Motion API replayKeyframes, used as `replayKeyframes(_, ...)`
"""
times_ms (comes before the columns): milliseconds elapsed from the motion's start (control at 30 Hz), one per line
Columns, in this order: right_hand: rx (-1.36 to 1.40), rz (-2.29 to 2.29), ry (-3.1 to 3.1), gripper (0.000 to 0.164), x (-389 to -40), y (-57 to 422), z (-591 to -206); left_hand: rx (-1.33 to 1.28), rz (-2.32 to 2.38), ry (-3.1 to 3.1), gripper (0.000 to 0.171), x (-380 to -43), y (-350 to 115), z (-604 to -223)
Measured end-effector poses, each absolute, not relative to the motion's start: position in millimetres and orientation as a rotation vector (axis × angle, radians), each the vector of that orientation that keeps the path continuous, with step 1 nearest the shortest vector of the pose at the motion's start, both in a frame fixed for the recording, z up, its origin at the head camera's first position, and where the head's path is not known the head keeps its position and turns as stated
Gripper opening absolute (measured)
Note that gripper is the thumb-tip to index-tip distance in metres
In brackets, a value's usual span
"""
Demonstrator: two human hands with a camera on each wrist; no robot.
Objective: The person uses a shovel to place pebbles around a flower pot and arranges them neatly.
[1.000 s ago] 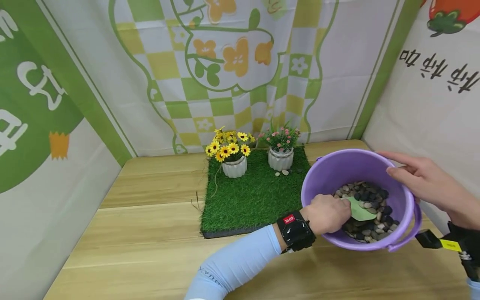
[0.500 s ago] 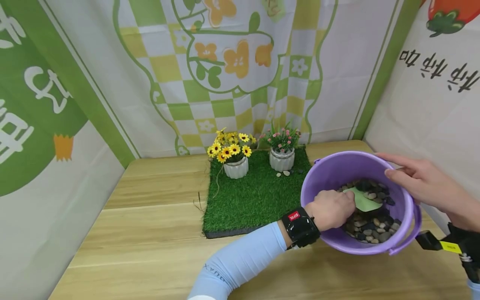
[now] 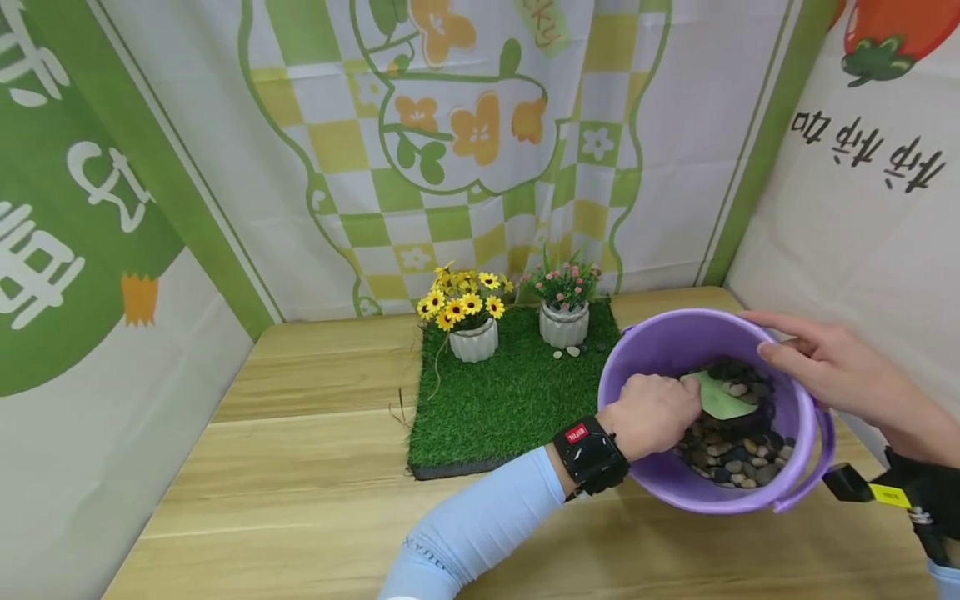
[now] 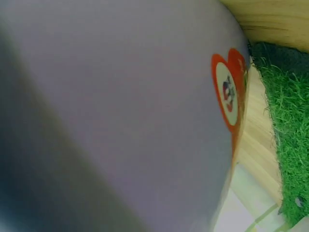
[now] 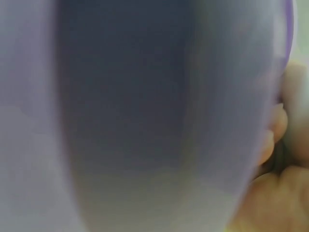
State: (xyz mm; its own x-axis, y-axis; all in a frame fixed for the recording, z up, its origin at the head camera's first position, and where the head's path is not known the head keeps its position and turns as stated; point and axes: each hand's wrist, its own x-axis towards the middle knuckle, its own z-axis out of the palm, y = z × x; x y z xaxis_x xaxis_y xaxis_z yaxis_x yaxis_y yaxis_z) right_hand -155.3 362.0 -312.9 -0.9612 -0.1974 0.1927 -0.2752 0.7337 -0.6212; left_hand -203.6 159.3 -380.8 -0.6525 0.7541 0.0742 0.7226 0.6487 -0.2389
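Observation:
A purple bucket [image 3: 697, 327] holds many pebbles [image 3: 738, 467], mixed dark and pale, and tips toward me in the head view. Reaching in over its left rim, my left hand [image 3: 654, 415] grips a light green scoop [image 3: 722, 398]; its blade lies among the pebbles, with a few stones on it. The handle is hidden in the fist. At the right, my right hand [image 3: 828, 354] holds the bucket's rim, thumb over the edge and fingers outside. Curled fingers [image 5: 277, 125] show beside the blurred bucket wall [image 5: 145, 116] in the right wrist view.
On the wooden table [image 3: 300, 467] lies an artificial grass mat [image 3: 495, 408]. Two white pots stand on it, one with yellow flowers [image 3: 461, 304], one with pink flowers [image 3: 564, 287]. Small stones [image 3: 572, 352] lie by the second pot. Printed curtains [image 3: 480, 208] enclose the back and sides.
The scoop first moved deeper and to the right among the pebbles, then slightly back left with my left hand. Fewer stones show on it. My right hand keeps its hold on the rim.

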Motion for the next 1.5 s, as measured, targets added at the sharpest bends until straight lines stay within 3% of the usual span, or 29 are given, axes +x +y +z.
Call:
replayKeyframes(133, 0.495, 1.056, -2.742, 0.045, -159, 360, -315, -1.194, 0.255, -2.663, 0.005, -204, 152, -382)
replayKeyframes(567, 0.311, 1.085, -2.858, 0.048, -160, 362, -312, -1.229, 0.130, -2.535, 0.023, -204, 127, -373)
replayKeyframes(967, 0.182, 1.171, -2.911, 0.048, -158, 365, -310, -1.234, 0.109, -2.544, 0.025, -201, 113, -360)
replayKeyframes(1500, 0.227, 1.174, -2.869, 0.045, -164, 364, -315, -1.205, 0.099, -2.568, 0.030, -204, 93, -360)
